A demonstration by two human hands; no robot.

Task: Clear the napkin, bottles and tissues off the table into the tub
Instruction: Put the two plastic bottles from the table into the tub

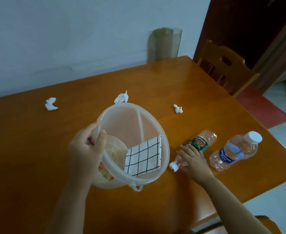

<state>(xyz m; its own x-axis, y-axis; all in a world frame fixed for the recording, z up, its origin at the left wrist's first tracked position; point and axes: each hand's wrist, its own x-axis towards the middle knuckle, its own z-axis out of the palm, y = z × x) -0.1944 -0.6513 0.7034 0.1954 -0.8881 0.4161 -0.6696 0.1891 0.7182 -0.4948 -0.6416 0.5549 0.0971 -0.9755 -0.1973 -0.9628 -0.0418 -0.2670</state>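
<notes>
The left hand (85,149) grips the near-left rim of the translucent tub (155,119), thumb inside the wall and fingers curled round the outside, closed firmly on the plastic. The tub sits tilted on the table (37,141), its mouth turned toward the camera and somewhat to the right.

The right hand (192,159) lies with fingers spread flat over the green-labelled bottle (201,142), palm down on its neck end. The fingers are loosely open and resting on the bottle; whether they have any hold round it cannot be told. This bottle lies on its side just right of the tub, its white cap (173,166) pointing to the near left, close to the tub's wall.

Inside the tub, the checked napkin (144,157), white with a black grid, leans folded against the right wall near the rim. A second, blue-labelled bottle (235,151) lies on its side just right of the first, cap pointing away to the far right.

Three crumpled tissues lie farther back on the table: one (51,104) to the far left, one (121,97) just behind the tub's far rim, one (178,109) to the right. A wooden chair (223,66) stands at the table's far right corner.
</notes>
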